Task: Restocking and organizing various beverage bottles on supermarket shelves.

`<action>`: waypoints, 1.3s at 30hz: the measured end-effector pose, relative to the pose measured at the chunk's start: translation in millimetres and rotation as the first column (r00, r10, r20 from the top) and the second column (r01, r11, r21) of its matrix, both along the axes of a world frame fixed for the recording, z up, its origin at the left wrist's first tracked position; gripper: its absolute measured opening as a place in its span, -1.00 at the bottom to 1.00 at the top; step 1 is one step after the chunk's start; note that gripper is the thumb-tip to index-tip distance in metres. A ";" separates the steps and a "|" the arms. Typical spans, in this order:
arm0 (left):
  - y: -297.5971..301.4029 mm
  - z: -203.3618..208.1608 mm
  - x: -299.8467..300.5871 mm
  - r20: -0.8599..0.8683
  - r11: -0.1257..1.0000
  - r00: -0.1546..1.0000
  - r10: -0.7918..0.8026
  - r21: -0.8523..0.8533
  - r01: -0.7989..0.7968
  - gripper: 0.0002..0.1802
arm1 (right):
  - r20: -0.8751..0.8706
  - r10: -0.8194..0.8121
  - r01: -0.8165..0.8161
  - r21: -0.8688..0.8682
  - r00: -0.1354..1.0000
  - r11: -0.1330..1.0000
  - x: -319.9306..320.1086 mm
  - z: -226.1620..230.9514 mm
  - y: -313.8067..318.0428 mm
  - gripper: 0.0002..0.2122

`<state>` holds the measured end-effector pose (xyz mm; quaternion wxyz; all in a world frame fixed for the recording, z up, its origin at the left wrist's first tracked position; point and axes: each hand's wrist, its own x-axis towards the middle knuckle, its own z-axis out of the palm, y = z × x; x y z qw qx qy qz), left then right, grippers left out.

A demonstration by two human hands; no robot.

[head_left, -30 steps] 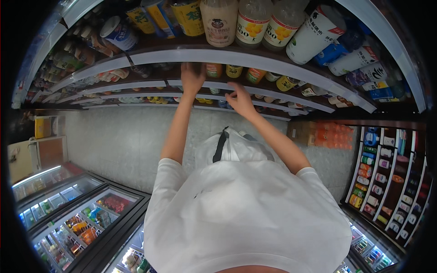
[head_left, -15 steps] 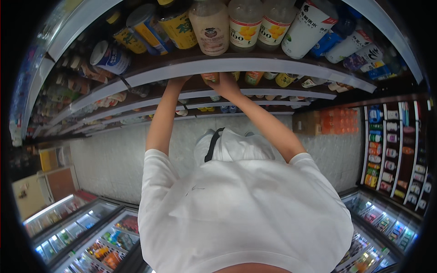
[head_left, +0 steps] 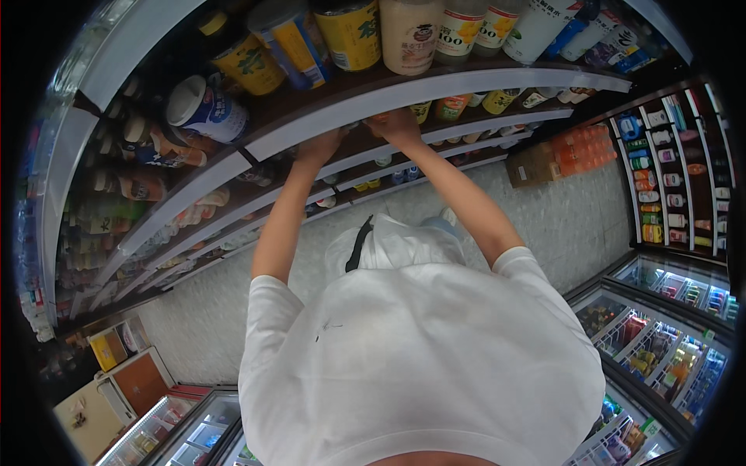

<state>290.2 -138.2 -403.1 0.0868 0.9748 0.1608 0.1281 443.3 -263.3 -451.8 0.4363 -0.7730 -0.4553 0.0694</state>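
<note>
1. Just above the centre of the frame, the left hand point(head_left: 320, 146) reaches under the smooth, pale strip of the upper shelf point(head_left: 435, 92); its fingers are mostly hidden, so I cannot tell whether its grip is open or closed.
2. The right hand point(head_left: 398, 128) is beside it, slightly right and higher. A sliver of an orange item point(head_left: 378, 118) shows at its fingers, upper centre; I cannot tell whether the grip is closed on it.
3. Right of that hand, on the same lower shelf, stand a yellow-labelled bottle point(head_left: 420, 111) and a rounded, orange-labelled container point(head_left: 452, 106).
4. Along the top of the frame, the upper shelf carries a cylindrical blue-and-yellow can point(head_left: 291, 46), a creamy beige bottle point(head_left: 409, 39) and a matt white bottle point(head_left: 540, 33). Its curved front edge blocks the view of the fingertips.
5. A soft, creased white shirt point(head_left: 420, 349) fills the lower centre, covering much of the speckled grey floor point(head_left: 210, 334).
6. At right, a brown cardboard box point(head_left: 532, 165) touches a glossy orange pack point(head_left: 584, 147); glass-topped freezers point(head_left: 598, 283) fill the lower right.
</note>
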 end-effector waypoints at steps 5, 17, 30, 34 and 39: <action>-28.2 10.4 -30.2 0.072 0.991 0.990 -0.120 0.075 0.114 -0.54 | -0.087 -0.055 0.045 -0.110 0.995 0.993 6.7 3.4 1.5 -0.53; -35.4 21.9 -73.6 0.219 0.983 0.962 -0.166 -0.040 0.179 -0.54 | 0.037 -0.057 0.059 -0.043 0.998 0.997 -43.8 20.1 31.6 -0.64; -27.0 29.2 -82.5 0.240 0.987 0.964 -0.116 -0.078 0.138 -0.52 | 0.170 -0.045 0.062 -0.094 0.984 0.994 -49.3 -12.6 70.4 -0.71; -30.2 26.2 -68.9 0.216 0.976 0.971 -0.098 -0.171 0.137 -0.50 | -0.023 -0.057 0.058 0.057 0.998 0.997 -56.0 -5.8 45.9 -0.73; -36.3 31.1 -40.6 0.241 0.954 0.959 -0.151 -0.220 0.206 -0.48 | -0.232 -0.189 0.231 0.168 0.954 0.958 -54.4 -7.9 -25.0 -0.77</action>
